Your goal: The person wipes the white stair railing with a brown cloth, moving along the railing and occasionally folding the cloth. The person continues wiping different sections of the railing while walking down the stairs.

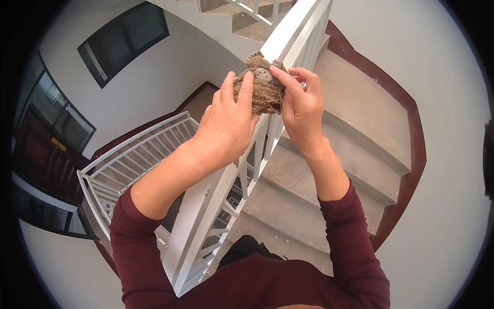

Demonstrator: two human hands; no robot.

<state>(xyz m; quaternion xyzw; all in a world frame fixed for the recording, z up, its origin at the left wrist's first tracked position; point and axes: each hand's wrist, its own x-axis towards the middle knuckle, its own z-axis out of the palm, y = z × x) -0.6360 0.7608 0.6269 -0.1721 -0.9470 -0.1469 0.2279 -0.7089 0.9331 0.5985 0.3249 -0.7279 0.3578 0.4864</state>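
Observation:
A rumpled brown cloth with a shaggy, looped pile [259,94] lies bunched on top of the white stair handrail [287,33]. A greyish round patch shows near its upper middle. My left hand [227,119] presses over the cloth's left side, its fingers stretched along the pile and its thumb mostly hidden at the rail's side. At the right side, my right hand [305,102] grips the cloth with bent fingers, the index fingertip resting on top near the grey patch. What lies beneath the cloth is hidden.
Concrete steps [293,204] run along the right of the railing, bordered by a dark red skirting band [418,143] on the white wall. Left of it, a lower white balustrade [135,166] stands before a dark red door [42,154]. A dark-framed window [125,42] is above.

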